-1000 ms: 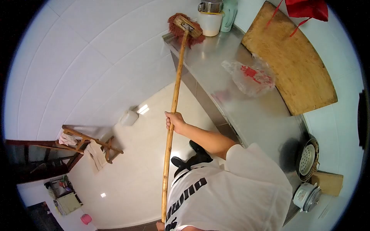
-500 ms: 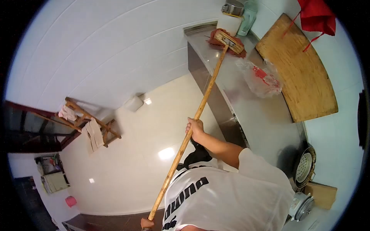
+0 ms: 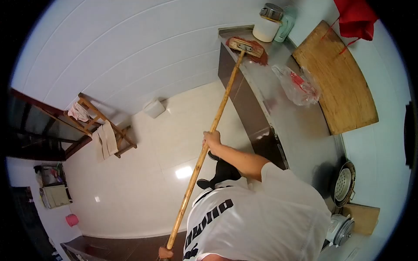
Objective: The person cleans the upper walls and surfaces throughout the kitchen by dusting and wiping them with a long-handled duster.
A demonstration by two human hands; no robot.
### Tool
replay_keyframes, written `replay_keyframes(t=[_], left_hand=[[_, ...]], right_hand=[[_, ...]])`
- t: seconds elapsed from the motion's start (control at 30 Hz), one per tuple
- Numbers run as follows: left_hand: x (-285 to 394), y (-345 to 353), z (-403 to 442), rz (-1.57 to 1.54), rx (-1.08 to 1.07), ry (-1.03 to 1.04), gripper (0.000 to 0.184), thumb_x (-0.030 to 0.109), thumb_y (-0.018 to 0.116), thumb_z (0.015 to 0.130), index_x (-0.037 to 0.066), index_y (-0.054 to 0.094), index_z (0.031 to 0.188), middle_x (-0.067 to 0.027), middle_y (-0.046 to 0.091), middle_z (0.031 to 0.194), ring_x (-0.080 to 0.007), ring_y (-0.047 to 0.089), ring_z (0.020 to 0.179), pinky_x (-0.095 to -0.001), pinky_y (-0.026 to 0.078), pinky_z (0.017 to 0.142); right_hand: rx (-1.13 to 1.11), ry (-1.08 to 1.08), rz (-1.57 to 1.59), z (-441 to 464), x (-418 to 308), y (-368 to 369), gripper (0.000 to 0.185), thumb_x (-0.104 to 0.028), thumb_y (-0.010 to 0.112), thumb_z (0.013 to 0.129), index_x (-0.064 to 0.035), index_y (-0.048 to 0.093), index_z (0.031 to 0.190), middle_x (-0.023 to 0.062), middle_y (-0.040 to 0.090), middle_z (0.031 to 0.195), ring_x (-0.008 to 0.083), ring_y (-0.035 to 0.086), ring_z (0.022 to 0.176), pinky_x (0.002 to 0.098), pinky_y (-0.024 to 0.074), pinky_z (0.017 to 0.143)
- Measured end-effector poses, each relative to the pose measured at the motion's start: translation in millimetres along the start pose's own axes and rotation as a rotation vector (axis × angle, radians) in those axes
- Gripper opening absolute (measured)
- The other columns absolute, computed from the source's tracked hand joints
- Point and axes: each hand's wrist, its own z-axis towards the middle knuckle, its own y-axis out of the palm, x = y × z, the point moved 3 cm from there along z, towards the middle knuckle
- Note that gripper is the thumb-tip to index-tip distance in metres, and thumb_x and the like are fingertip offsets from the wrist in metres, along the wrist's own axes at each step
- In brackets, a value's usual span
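My right hand is closed around the middle of a long wooden pole, the handle of a mop. Lower down, my left hand grips the handle near its bottom end, partly cut off by the frame. The mop's wooden crosspiece, with a metal bracket, presses a reddish-brown cloth against the far end of the steel counter. Right of the mop head lies a clear plastic bag with something red in or on it.
A white container with a metal pot on top and a green jug stand behind the mop head. A large wooden board leans by the wall. Left on the floor are a wooden rack with cloths and a white bin.
The mop head and cloth have slid left toward the counter's front edge. My right hand has moved slightly left with the handle, and the view has shifted a little.
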Motion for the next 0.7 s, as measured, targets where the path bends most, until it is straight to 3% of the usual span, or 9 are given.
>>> replay_keyframes(t=[0.1, 0.2, 0.33, 0.53, 0.63, 0.7], left_hand=[[38.2, -6.0, 16.3, -0.006, 0.022, 0.070, 0.037, 0.038, 0.065, 0.066, 0.003, 0.069, 0.079, -0.0230, 0.062, 0.068, -0.0407, 0.063, 0.073, -0.0456, 0.052, 0.064], [38.3, 30.8, 45.2, -0.068, 0.124, 0.234, 0.038, 0.038, 0.063, 0.068, 0.002, 0.068, 0.077, -0.0249, 0.061, 0.066, -0.0415, 0.063, 0.070, -0.0472, 0.051, 0.062], [82.7, -16.6, 21.6, -0.075, 0.097, 0.243, 0.040, 0.040, 0.063, 0.068, 0.002, 0.068, 0.076, -0.0249, 0.061, 0.067, -0.0414, 0.063, 0.069, -0.0471, 0.050, 0.060], [43.6, -38.3, 8.7, 0.069, 0.118, 0.050, 0.038, 0.037, 0.069, 0.065, 0.000, 0.067, 0.072, -0.0231, 0.061, 0.065, -0.0385, 0.064, 0.067, -0.0444, 0.050, 0.058], [-47.2, -15.8, 25.6, 0.113, 0.143, 0.053, 0.036, 0.034, 0.070, 0.067, -0.001, 0.066, 0.071, -0.0223, 0.061, 0.062, -0.0390, 0.064, 0.063, -0.0451, 0.051, 0.056], [-54.6, -22.9, 19.5, 0.116, 0.161, 0.015, 0.035, 0.034, 0.069, 0.069, 0.000, 0.066, 0.072, -0.0218, 0.061, 0.063, -0.0390, 0.064, 0.065, -0.0452, 0.050, 0.057]], right_hand=[[-0.011, -0.041, -0.029, 36.0, -31.5, 2.1, 0.017, -0.011, 0.057, 0.085, -0.0041, 0.046, 0.074, 0.0053, 0.046, 0.059, 0.0175, 0.050, 0.047, 0.0342, 0.0469, 0.042], [-0.039, -0.007, -0.023, 61.0, -59.9, -1.1, 0.019, -0.014, 0.058, 0.086, -0.0034, 0.047, 0.076, 0.0058, 0.047, 0.061, 0.0181, 0.052, 0.049, 0.0348, 0.0478, 0.042], [-0.065, 0.007, 0.008, 80.0, -74.8, -6.0, 0.023, -0.021, 0.064, 0.084, -0.0038, 0.050, 0.077, 0.0062, 0.050, 0.064, 0.0186, 0.053, 0.049, 0.0343, 0.0498, 0.044], [-0.123, 0.015, -0.001, 52.2, -42.5, -4.2, 0.025, -0.024, 0.068, 0.080, -0.0046, 0.052, 0.077, 0.0060, 0.052, 0.063, 0.0197, 0.056, 0.050, 0.0338, 0.0512, 0.045], [-0.127, 0.011, -0.001, 22.1, 3.3, -2.1, 0.024, -0.022, 0.067, 0.080, -0.0045, 0.052, 0.076, 0.0063, 0.053, 0.060, 0.0202, 0.059, 0.052, 0.0341, 0.0507, 0.044], [-0.214, 0.070, 0.038, -4.1, 38.1, -1.8, 0.023, -0.022, 0.067, 0.081, -0.0044, 0.052, 0.076, 0.0067, 0.054, 0.062, 0.0203, 0.059, 0.052, 0.0343, 0.0512, 0.045]])
